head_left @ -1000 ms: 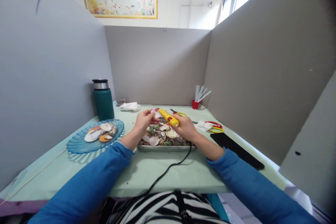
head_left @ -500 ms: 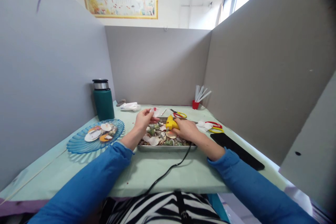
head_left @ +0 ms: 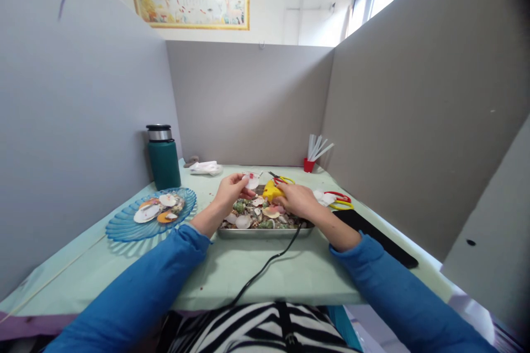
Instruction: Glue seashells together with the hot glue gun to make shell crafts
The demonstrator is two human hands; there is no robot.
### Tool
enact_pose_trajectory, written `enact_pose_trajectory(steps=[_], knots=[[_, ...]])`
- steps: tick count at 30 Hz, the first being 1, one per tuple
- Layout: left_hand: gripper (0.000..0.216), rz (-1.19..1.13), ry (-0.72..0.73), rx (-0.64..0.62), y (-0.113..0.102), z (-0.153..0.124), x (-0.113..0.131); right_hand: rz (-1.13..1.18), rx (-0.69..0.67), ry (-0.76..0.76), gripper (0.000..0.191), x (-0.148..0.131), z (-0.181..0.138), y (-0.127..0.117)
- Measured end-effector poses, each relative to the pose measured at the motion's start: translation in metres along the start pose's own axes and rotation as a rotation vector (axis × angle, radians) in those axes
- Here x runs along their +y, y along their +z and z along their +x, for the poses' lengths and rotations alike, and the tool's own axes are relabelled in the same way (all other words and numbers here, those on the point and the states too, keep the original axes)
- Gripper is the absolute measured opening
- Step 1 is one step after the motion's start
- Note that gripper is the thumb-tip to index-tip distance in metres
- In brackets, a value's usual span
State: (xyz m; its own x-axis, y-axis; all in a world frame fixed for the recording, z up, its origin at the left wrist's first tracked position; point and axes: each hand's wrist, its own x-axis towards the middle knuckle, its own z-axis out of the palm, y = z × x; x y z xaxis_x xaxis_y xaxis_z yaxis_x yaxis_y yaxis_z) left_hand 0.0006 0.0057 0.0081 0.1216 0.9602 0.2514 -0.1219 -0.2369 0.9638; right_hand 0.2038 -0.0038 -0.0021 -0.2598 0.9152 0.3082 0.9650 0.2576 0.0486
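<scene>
My left hand (head_left: 232, 193) pinches a white seashell (head_left: 251, 181) with a small red patch on it, held above the tray's left side. In my right hand (head_left: 298, 200) is a yellow hot glue gun (head_left: 271, 191), its front end toward the shell; whether the two touch I cannot tell. Its black cord (head_left: 269, 262) runs down over the table's front edge. Below both hands lies a metal tray (head_left: 265, 234) full of shells and small stones. A pale flat shell (head_left: 243, 222) rests near the tray's front left.
To the left are a blue scalloped plate (head_left: 118, 229) with several shells and a green bottle (head_left: 163, 162). Behind lie white tissue (head_left: 205, 168) and scissors (head_left: 285, 180). Glue sticks stand in a red cup (head_left: 308, 165). Another pair of scissors (head_left: 342, 198) and a black slab (head_left: 376, 240) lie right.
My left hand has turned the shell and shifted slightly right, so its white face shows more. The glue gun has tilted and moved a little right and up with my right hand.
</scene>
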Motion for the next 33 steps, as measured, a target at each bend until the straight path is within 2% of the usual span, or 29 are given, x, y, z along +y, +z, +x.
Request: enact_pose_trajectory(steps=[9,15,17,19,21,22,25,33], knots=[[0.01,0.015,0.001,0.008,0.0,0.001,-0.001,-0.116,-0.106,0.007,0.042,0.014,0.003,0.0],[0.015,0.007,-0.004,-0.001,0.0,0.001,-0.001,-0.055,-0.155,-0.059,0.047,0.023,0.005,-0.01],[0.019,0.008,-0.004,-0.012,0.0,0.001,-0.001,-0.037,-0.082,-0.039,0.042,0.023,0.006,-0.014],[0.022,0.015,-0.008,-0.039,0.0,0.0,-0.001,0.012,0.088,-0.02,0.033,0.02,0.005,-0.015],[0.025,0.028,-0.013,-0.084,0.002,-0.001,-0.002,0.124,0.262,-0.067,0.031,0.012,0.004,-0.014],[0.026,0.035,-0.014,-0.11,0.002,-0.001,-0.002,0.197,0.303,-0.124,0.03,0.007,0.003,-0.012],[0.027,0.061,-0.005,-0.179,0.004,-0.003,-0.003,0.37,0.301,-0.26,0.027,-0.005,0.0,-0.006],[0.029,0.111,0.023,-0.241,0.004,-0.003,-0.005,0.63,0.308,-0.287,0.024,-0.013,-0.002,-0.002]])
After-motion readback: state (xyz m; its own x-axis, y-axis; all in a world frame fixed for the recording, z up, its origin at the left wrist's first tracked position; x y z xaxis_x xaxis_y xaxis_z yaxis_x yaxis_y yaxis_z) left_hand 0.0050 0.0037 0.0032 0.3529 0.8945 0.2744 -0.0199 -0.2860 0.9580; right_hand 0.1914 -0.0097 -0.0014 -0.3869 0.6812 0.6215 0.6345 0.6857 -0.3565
